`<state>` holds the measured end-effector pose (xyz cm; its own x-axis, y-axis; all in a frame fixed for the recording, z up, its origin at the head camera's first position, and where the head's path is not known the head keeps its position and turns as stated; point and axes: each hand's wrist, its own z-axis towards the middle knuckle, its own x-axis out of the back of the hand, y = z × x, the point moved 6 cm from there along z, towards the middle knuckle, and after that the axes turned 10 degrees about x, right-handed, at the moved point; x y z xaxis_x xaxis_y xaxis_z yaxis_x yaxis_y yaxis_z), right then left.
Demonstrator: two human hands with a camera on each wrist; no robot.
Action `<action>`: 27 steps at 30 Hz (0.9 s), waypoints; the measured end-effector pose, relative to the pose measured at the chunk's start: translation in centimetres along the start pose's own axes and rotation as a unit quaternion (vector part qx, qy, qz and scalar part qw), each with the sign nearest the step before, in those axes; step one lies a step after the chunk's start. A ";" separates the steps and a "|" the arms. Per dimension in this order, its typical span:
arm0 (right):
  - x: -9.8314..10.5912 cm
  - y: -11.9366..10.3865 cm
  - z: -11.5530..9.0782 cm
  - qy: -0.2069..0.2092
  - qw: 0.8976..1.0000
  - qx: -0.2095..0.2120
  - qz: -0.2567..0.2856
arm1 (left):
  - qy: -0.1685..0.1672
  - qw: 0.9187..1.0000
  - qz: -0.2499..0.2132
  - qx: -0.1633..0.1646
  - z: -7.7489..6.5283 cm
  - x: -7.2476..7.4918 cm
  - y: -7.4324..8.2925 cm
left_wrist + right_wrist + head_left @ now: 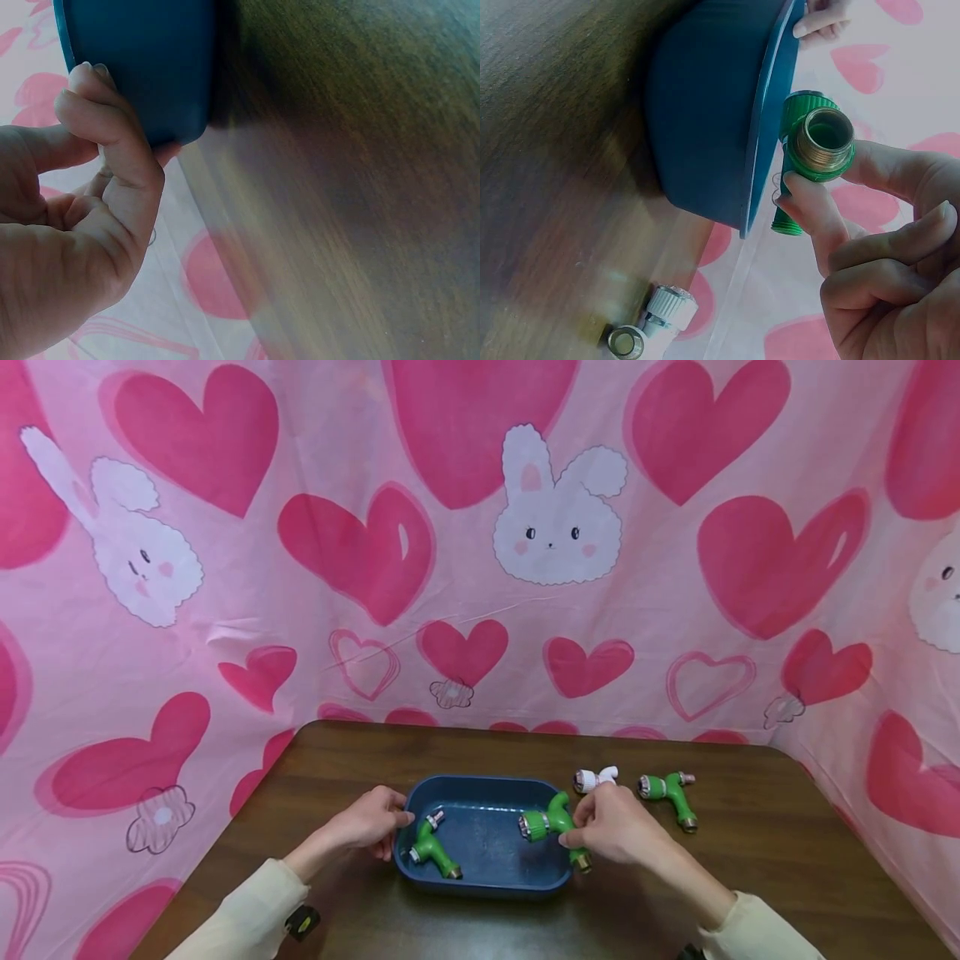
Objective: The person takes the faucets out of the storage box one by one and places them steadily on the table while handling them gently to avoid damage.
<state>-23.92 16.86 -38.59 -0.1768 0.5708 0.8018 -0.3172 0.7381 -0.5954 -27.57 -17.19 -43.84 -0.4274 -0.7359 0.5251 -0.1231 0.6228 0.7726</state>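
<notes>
A dark blue plastic basin (pixel 487 887) rests on the table. At its left end, my left hand (pixel 372 818) grips the rim between thumb and fingers; the left wrist view shows those fingers against the basin's outer wall (pixel 150 67). Over the basin's right end, my right hand (pixel 618 822) pinches a green tap (pixel 557 822) with a ribbed knob. Its threaded brass end (pixel 826 141) faces the right wrist camera. Another green tap (pixel 433 847), without a knob like that, lies inside the basin on the left.
Behind my right hand lies a white tap (pixel 596 778), partly hidden by it in the head view. Farther right is a green tap (pixel 671 789) on the brown wooden table (pixel 735 893). A pink curtain (pixel 465 593) with hearts and rabbits surrounds the table's far side and ends.
</notes>
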 end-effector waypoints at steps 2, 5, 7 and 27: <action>0.0 0.1 -0.1 0.002 1.000 -0.003 0.000 | 0.000 1.000 0.000 0.003 0.0 0.0 0.0; 0.1 0.4 -0.3 0.006 1.000 -0.012 0.004 | 0.001 1.000 0.001 0.005 -0.1 0.0 0.0; 0.1 0.5 -0.5 0.010 1.000 -0.019 0.005 | 0.001 1.000 0.000 0.006 -0.2 -0.1 0.1; 1.1 2.1 -1.6 0.026 0.999 -0.011 0.019 | -0.006 1.000 0.006 -0.020 0.1 -0.1 0.0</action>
<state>-23.24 19.61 -39.06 -0.1401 0.6161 0.7751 -0.2895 0.7231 -0.6271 -27.64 -17.06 -43.93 -0.4384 -0.7258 0.5300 -0.0826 0.6198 0.7804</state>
